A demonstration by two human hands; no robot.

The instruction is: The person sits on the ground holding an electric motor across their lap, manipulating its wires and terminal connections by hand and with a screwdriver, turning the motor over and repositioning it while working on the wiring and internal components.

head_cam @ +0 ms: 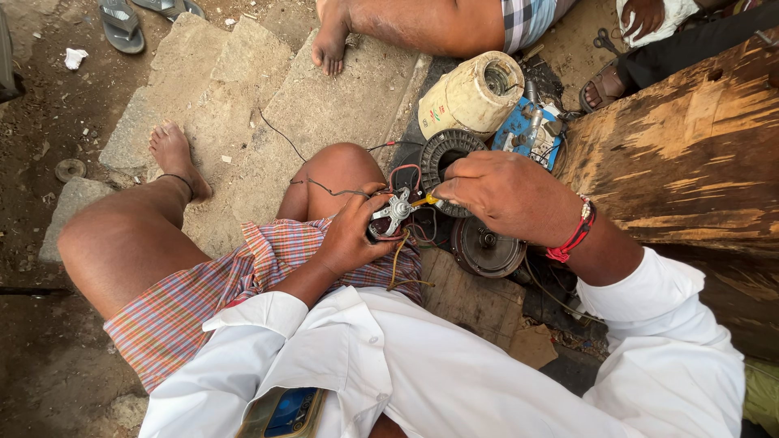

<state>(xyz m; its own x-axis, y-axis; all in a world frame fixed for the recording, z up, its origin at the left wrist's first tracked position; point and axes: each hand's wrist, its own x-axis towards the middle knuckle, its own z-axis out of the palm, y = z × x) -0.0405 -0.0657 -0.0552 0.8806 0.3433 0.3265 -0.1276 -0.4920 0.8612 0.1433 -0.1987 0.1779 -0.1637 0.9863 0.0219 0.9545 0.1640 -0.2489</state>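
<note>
Left hand (350, 235) fingers clamped on a small metal motor bracket (395, 212), steadying it while right hand (503, 195) fingers pinch a yellow-handled screwdriver (428, 199) against it.

The left hand (350, 235) lies over the person's lap, closed round a small metal bracket (393, 212), with loose wires (403, 264) hanging below it. Just to the right, the right hand (503, 195) meets the bracket with a thin tool (428, 199) pinched in its fingers (451, 193). Behind the two hands stands a ring-shaped stator (445, 154); farther off, a cylindrical housing (472, 96) lies on its side, with a small box of parts (531, 130) to its right. Below the right hand a round disc (485, 250) rests on a wooden plank (475, 300). A large log (690, 154) fills the right side. Stone slabs (235, 89) lie at far left, and sandals (122, 24) beyond them. Another person's foot (331, 40) rests at the far edge.
</note>
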